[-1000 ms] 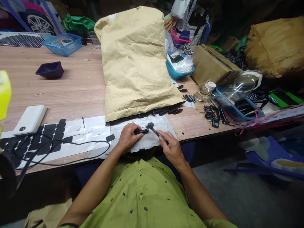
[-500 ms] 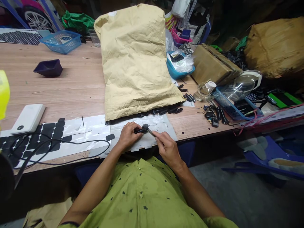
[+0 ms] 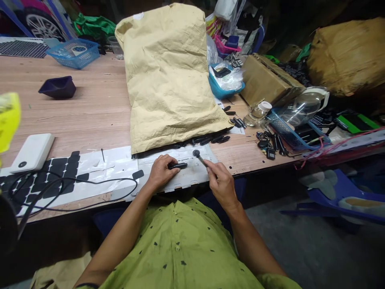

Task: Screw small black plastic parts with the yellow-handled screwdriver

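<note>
My left hand pinches a slim black elongated piece close above the pale sheet at the table's front edge. My right hand is closed round the thin shaft of a stick-like tool with a round dark head; its exact kind is unclear. That head is up and to the right of the black piece, apart from it. Similar black pieces lie along the bottom edge of a large tan paper bag, just beyond my hands.
On the left are a white power bank, a looped black cable and a sheet of black pads. A dark purple tray sits farther back. To the right stand a clear bottle, keys and a blue basket.
My right hand has drawn the round-headed tool up and right, off the black piece. My left hand keeps its hold in nearly the same place. The camera view has shifted slightly.
</note>
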Motion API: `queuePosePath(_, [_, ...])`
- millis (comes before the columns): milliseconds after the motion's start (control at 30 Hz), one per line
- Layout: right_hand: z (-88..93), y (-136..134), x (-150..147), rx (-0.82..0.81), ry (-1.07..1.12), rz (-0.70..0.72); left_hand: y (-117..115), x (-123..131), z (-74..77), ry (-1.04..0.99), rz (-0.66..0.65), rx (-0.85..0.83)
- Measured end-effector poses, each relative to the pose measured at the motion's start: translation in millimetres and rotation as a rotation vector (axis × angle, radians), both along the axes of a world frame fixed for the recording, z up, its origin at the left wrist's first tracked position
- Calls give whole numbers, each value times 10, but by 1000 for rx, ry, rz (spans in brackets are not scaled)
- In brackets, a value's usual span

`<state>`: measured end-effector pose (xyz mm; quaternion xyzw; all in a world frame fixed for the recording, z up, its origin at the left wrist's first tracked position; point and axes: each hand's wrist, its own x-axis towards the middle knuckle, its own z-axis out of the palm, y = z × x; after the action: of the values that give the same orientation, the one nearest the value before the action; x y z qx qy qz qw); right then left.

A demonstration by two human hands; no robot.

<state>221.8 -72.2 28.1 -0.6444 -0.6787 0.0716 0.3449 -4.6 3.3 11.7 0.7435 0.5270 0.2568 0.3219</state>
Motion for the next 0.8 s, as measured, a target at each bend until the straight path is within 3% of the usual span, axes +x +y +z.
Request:
queuePosePath(233, [-226,176,376,37,-202,-267,-20,-41,-25,-14,-37,42])
queuePosePath(500, [-475,265,447,76,-235,-361,-30,-65,-35,11,-56,40])
queuePosePath(800, [-470,289,369,102,-313,-395,-105,-120,-2,51,-135,87])
